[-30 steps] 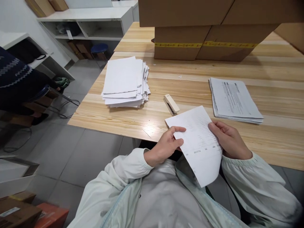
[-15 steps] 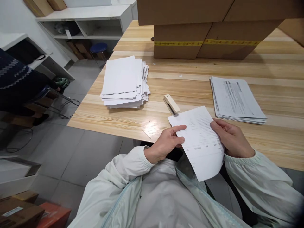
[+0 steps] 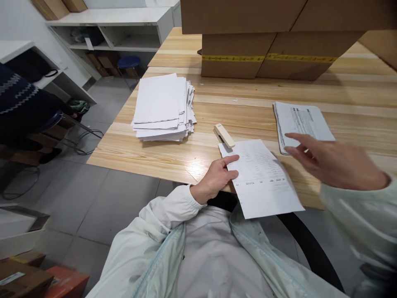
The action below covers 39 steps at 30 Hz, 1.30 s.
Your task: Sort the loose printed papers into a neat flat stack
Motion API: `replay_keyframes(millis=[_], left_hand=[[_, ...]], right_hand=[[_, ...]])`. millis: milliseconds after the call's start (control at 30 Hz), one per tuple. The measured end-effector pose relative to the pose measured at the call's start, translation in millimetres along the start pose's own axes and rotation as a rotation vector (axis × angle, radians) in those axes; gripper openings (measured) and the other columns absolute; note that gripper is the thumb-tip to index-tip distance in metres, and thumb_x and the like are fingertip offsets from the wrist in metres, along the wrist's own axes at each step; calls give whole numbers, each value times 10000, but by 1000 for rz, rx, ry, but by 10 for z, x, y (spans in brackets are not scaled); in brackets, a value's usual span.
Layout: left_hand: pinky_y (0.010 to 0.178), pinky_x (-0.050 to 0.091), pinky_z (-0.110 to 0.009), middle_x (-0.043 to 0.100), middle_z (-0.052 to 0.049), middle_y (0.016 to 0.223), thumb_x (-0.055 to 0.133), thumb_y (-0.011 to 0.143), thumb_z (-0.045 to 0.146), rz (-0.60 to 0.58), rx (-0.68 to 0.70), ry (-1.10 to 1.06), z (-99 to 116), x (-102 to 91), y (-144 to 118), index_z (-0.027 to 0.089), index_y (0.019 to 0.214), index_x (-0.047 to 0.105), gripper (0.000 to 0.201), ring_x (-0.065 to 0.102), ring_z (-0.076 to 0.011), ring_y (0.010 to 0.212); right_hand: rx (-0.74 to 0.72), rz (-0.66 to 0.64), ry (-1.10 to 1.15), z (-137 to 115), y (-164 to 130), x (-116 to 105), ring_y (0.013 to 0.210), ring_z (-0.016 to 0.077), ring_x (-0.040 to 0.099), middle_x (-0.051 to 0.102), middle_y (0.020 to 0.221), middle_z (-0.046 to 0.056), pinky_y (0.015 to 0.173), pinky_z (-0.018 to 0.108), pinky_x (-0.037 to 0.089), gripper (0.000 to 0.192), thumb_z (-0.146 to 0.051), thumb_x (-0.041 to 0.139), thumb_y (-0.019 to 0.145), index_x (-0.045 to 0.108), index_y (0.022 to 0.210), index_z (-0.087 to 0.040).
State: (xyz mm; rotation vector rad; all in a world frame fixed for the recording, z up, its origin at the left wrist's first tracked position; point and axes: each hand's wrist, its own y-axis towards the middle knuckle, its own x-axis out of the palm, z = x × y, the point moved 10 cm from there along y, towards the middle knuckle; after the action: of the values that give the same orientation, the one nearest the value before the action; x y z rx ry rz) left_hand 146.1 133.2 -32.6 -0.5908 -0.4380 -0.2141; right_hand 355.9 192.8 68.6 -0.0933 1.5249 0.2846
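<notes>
My left hand [image 3: 217, 177] grips the left edge of a printed paper sheet [image 3: 263, 178], which lies flat over the near edge of the wooden table [image 3: 149, 153]. My right hand [image 3: 331, 159] hovers empty, fingers spread, just in front of a stack of printed sheets [image 3: 302, 122] on the right. A beige stapler [image 3: 223, 135] sits just beyond the sheet's far corner. A thick pile of white papers [image 3: 163, 106] rests to the left.
Large cardboard boxes [image 3: 263, 45] with yellow tape stand at the table's back. White shelving [image 3: 118, 29] and a blue stool [image 3: 128, 63] are at the far left. Another person in a dark patterned sleeve [image 3: 21, 107] sits at left. Boxes [image 3: 34, 275] lie on the floor.
My right hand let go of the sheet and moved up and right toward the printed stack. The sheet went from held up and curled to flat on the table edge, my left hand still on it.
</notes>
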Motion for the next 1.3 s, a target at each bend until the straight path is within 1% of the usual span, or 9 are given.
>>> replay_keyframes(millis=[100,200,267,333,467,667,900,1167,1300], left_hand=[[908,520,-310,759,-111,1040,635,702,-9,0,-6,20,-11,1,10,54,1435,527,743,672,-137,812],[886,518,-316,757,-77,935,622,690,-5,-4,-11,39,-20,17,20,61,1438,527,757,661,-139,772],[852,513,-298,744,-55,880,608,684,-6,-2,1,44,-11,24,29,60,1428,535,751,649,-133,751],[793,499,-266,715,-22,807,603,668,-12,5,22,62,8,23,36,56,1403,558,739,618,-116,704],[716,463,-237,651,21,724,604,651,-20,17,27,69,30,9,34,43,1380,572,732,552,-91,634],[745,461,-250,666,7,772,630,650,-9,10,-13,2,37,12,24,28,1418,533,774,560,-100,659],[820,518,-295,722,-56,933,669,669,39,-13,-52,-34,-19,-44,7,80,1400,552,741,656,-152,794],[770,520,-266,732,-64,908,645,685,35,-17,-79,-41,-43,-72,-1,67,1399,543,722,657,-148,789],[759,502,-255,731,-40,850,638,658,28,-49,-51,-76,-13,-22,29,89,1299,625,643,643,-133,750]], right_hand=[[-244,87,-90,-342,264,-386,588,247,596,761,857,67,517,307,229,442,-512,484,913,631,1260,-282],[-503,163,61,-983,546,-542,777,245,656,753,967,94,605,321,371,421,-411,377,987,652,1239,-214],[-616,196,179,-1405,735,-475,978,268,649,728,1115,131,760,357,454,439,-363,349,1015,640,1271,-155],[-652,218,232,-1731,922,-292,1069,288,605,699,1190,167,858,401,465,458,-342,330,1029,630,1291,-115],[-695,186,333,-2092,1154,118,1126,288,543,684,1225,173,993,427,428,485,-355,306,1042,648,1265,-94],[-639,84,455,-2070,1257,317,1036,264,547,723,1091,127,947,399,409,436,-334,303,1045,695,1107,-155],[-392,31,433,-1938,1320,439,861,261,528,720,943,114,740,370,361,310,-272,397,997,678,895,-190],[-361,81,437,-1917,1271,462,934,287,536,721,993,123,836,409,358,318,-266,383,1001,686,949,-183],[-366,118,365,-1958,1209,433,1012,314,535,721,1048,141,908,448,334,341,-277,362,1011,684,1028,-166]])
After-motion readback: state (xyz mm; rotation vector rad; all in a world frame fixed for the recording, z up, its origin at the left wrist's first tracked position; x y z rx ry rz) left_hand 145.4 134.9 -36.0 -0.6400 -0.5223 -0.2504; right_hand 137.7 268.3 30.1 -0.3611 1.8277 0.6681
